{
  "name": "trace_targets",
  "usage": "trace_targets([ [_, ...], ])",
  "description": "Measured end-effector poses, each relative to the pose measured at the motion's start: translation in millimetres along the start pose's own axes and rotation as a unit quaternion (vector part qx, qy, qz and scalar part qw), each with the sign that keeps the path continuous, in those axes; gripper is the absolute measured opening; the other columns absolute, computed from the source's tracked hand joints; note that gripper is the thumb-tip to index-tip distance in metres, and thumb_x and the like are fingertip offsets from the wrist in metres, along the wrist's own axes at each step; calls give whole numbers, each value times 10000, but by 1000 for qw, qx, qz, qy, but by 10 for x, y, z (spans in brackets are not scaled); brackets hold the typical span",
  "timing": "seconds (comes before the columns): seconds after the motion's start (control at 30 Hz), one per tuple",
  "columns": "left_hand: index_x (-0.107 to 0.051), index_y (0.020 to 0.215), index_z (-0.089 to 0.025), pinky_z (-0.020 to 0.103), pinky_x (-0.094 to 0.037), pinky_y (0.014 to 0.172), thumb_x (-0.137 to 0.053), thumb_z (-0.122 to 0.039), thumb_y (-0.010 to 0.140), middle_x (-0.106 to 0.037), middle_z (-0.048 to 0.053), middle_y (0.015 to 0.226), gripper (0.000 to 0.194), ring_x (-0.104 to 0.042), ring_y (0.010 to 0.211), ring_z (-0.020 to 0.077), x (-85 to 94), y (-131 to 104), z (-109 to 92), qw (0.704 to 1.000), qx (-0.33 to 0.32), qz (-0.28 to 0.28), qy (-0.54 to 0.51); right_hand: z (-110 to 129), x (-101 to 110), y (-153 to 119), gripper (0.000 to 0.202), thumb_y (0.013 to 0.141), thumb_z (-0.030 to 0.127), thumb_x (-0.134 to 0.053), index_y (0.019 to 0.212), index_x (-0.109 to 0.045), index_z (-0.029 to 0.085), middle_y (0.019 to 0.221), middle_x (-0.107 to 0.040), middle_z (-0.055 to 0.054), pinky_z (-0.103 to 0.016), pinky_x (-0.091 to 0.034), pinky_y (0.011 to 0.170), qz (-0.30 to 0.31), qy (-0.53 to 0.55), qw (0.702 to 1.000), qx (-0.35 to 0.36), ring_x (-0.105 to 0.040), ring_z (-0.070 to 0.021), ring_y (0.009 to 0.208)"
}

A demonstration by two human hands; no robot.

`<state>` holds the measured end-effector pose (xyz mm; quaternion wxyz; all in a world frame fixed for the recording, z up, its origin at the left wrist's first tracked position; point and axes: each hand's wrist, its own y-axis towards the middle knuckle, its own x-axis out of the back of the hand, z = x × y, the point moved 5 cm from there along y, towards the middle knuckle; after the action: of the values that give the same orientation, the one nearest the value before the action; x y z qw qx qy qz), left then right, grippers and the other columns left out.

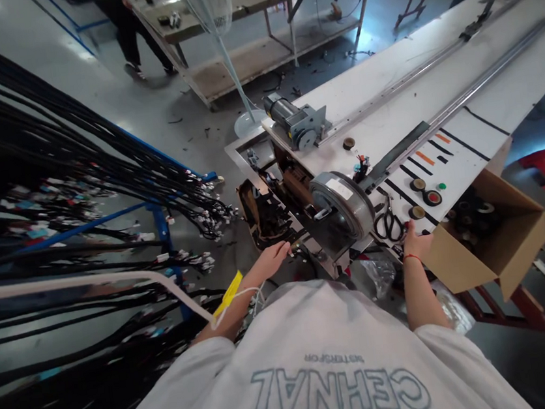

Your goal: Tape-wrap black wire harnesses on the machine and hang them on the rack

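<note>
My left hand [274,261] is closed, its fingertips pressed together beside the near corner of the machine; what they hold, if anything, is too small to make out. At the near edge of the white table [482,118], my right hand [417,243] has its fingers apart, just below a tape roll [417,213]. Black-handled scissors [389,225] lie left of that hand. Two more rolls, one tan [418,184] and one dark with a red centre [432,197], sit farther up. A large grey reel [344,203] stands upright between my hands.
An open cardboard box [516,229] with dark rolls is at the right. Black cable bundles [53,183] hang on a blue rack along the left. Behind are a motor [286,112], a fan stand [232,71], a workbench [241,11] and a person's legs [133,40].
</note>
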<state>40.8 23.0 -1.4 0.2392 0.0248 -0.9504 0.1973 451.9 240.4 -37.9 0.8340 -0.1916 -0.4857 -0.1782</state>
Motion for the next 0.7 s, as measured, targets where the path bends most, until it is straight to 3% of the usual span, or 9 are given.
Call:
trace_targets([
  [0.1,-537,755,-178,266,-392,667,-284,-569,931,-511,-6,664,498,-480,665,153,21,38,-82,1000,-17,3,16,-46,29,-3,732,863,654,-492,1295,-422,68,1304,-532,-271,-422,-431,1007,-32,45,997,-50,-515,-369,1221],
  [0.3,-525,734,-183,269,-378,652,-322,-543,930,-537,0,659,457,-502,659,161,-142,240,-271,998,-43,-20,31,-33,46,-9,705,813,566,-624,1260,-470,43,1283,-545,-278,-441,-407,1032,-66,119,990,-39,-515,-377,1226],
  [0.47,-547,700,-174,247,-332,583,-574,-466,829,-562,-2,642,320,-502,598,146,-240,391,-409,993,-31,-50,100,-21,54,-25,698,794,523,-649,1250,-473,24,1272,-544,-294,-444,-397,1038,-72,148,986,-39,-517,-378,1221],
  [0.7,-628,796,-181,247,-368,625,-564,-355,862,-662,53,724,197,-630,708,199,-291,512,-464,977,8,-80,199,7,71,-60,726,797,544,-640,1285,-454,40,1299,-526,-290,-450,-380,1058,-66,158,984,-43,-491,-380,1248],
])
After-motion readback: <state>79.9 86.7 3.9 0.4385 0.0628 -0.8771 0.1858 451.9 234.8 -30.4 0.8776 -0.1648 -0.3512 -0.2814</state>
